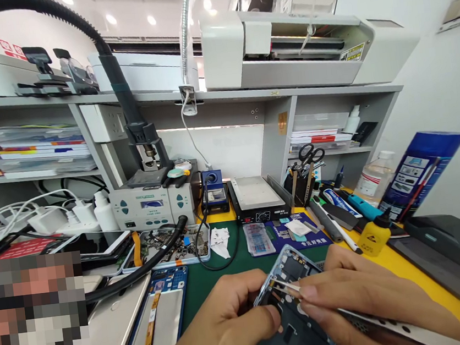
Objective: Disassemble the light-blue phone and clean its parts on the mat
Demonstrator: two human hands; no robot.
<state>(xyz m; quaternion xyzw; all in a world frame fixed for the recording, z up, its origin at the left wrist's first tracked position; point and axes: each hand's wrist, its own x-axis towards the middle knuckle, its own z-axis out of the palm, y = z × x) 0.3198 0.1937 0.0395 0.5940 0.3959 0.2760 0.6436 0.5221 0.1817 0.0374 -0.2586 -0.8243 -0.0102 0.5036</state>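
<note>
My left hand (233, 316) grips an opened phone frame (292, 336) by its left edge, with the thumb lying over the inside. The frame has a light blue rim and a dark interior with small parts near its top end. Between the fingers of my right hand (352, 297) is a pair of metal tweezers (286, 285). Their tips reach the inner left edge of the frame, near the top. Whether they pinch a part there is too small to tell. The tweezers' perforated handle runs back under my right hand.
A blue phone chassis (173, 303) with an orange flex cable lies at left, beside a tray of small parts (156, 253). Behind stand a hot-air station (154, 206), a soldering station (214, 193) and a hot plate (258, 197). A yellow bottle (374, 236) and a blue spray can (425, 172) stand at right.
</note>
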